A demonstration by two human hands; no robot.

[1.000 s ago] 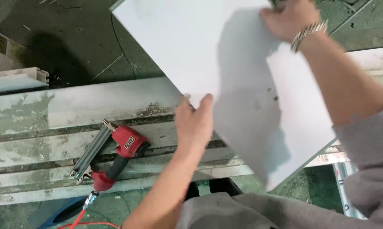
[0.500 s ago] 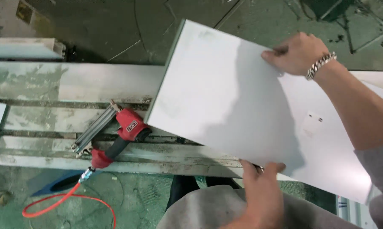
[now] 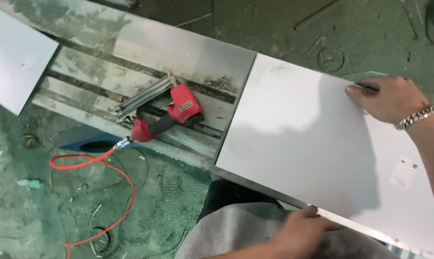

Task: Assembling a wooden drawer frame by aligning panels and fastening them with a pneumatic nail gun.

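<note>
**Two hands hold a white panel by opposite edges**

Left hand (image 3: 301, 228) grips the near edge of the large flat white rectangular panel (image 3: 308, 144), fingers curled closed on it; right hand (image 3: 387, 98) presses the far edge. The panel lies on the worn grey slatted work surface (image 3: 178, 52), smooth and matte, with a small label. Just beside it rests a red pneumatic nail gun (image 3: 171, 112); sliding the panel could knock it.

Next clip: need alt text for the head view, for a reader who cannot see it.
Two bare hands hold a large white panel flat on a worn workbench: the right hand on its far edge, the left hand on its near edge. A red nail gun with a red hose lies beside the panel.
</note>
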